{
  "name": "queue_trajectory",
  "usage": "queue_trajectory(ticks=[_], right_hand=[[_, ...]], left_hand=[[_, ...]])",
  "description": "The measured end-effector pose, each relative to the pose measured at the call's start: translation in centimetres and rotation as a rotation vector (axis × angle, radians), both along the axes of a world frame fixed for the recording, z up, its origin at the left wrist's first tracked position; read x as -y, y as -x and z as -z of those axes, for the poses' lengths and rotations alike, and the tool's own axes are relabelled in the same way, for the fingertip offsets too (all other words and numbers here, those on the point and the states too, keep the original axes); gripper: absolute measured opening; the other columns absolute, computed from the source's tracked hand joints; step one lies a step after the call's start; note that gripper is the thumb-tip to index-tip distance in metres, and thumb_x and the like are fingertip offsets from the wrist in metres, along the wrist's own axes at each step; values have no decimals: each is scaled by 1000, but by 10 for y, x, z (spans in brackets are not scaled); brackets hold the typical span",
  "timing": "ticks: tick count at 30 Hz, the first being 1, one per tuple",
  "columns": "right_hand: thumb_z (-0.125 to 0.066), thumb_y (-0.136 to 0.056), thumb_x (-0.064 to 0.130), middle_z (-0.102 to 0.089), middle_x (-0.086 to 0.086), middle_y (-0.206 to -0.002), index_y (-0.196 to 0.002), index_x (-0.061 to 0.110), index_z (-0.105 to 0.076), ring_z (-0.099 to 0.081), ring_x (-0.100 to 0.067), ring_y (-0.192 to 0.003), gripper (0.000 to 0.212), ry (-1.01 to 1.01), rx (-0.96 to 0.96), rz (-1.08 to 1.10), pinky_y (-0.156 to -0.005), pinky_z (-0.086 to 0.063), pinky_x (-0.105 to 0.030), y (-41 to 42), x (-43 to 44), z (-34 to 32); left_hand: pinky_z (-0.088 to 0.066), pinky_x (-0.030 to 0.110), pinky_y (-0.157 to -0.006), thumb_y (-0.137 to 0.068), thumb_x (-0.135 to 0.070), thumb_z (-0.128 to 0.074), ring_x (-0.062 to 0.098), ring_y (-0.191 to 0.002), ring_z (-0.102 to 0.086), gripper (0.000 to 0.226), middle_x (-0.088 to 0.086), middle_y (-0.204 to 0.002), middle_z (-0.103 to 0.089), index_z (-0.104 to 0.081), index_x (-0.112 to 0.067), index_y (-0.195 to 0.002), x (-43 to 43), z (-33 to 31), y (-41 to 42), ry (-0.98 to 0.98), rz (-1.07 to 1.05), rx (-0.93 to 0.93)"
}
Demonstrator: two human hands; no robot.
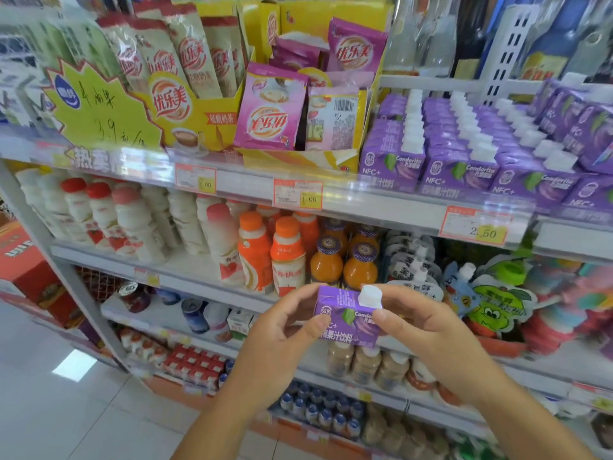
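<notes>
Purple and glossy, the small juice carton [348,322] sits between my two hands in front of the shelves, out in the open aisle and clear of every shelf edge. My left hand [282,330] pinches its left side, thumb on the printed front and fingers curled round the back edge. My right hand [421,327] grips the right side, thumb across the front corner, fingers behind, just under the white cap [370,295] that stands on the top at the right. The carton tilts a little, its top leaning away from me.

Above it, on the upper shelf at the right, rows of matching purple cartons [461,151] run back from the clear plastic rail [381,200] along the shelf front. Directly behind my hands stand orange juice bottles [343,260], close to the carton's top edge. There is free room below and to the left, over the pale tiled floor [66,410].
</notes>
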State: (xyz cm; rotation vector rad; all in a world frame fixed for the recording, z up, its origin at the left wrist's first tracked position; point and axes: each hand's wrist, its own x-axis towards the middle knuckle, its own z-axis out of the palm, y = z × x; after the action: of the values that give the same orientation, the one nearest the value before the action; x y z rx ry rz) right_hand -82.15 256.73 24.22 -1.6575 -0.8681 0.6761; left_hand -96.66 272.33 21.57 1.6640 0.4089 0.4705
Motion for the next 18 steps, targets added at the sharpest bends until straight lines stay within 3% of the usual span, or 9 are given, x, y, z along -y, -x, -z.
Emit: queue_trajectory(ticks=[6,13,16,18], right_hand=[[-65,-75,38,-75,8,-92,-105,32,-70,-70,-10,-86,31,-31,207,13,-81,-57,-25,-32,-1,-75],[-62,-74,51,-69,25,-81,-92,44,-65,-63,8,-73,19,41,601,150,-68,-48,-13,-69,-5,-168],[-61,-92,35,-65,19,-86,-100,34,-64,-62,1,-74,9,40,713,248,-55,-42,-8,-94,-20,-189],[-56,-97,25,-64,9,-92,-109,23,-64,-58,1,-65,14,72,780,316,-46,-37,-6,-116,-35,-196]], left_hand=[[-51,13,-78,-80,-36,-62,-4,-100,-65,38,-27,-109,-68,-58,-40,-117,-10,-57,-36,-162,14,176],[-43,11,-96,-81,-54,-57,-11,-116,-51,44,-29,-128,-57,-48,-55,-124,-27,-129,-95,-521,-12,286],[-25,1,-97,-89,-49,-63,-5,-120,-41,54,-17,-132,-54,-51,-31,-139,-49,-140,-121,-875,-149,279],[-28,13,-100,-87,-51,-62,6,-117,-47,53,-5,-127,-64,-62,-21,-130,-67,-135,-135,-1095,-218,290]])
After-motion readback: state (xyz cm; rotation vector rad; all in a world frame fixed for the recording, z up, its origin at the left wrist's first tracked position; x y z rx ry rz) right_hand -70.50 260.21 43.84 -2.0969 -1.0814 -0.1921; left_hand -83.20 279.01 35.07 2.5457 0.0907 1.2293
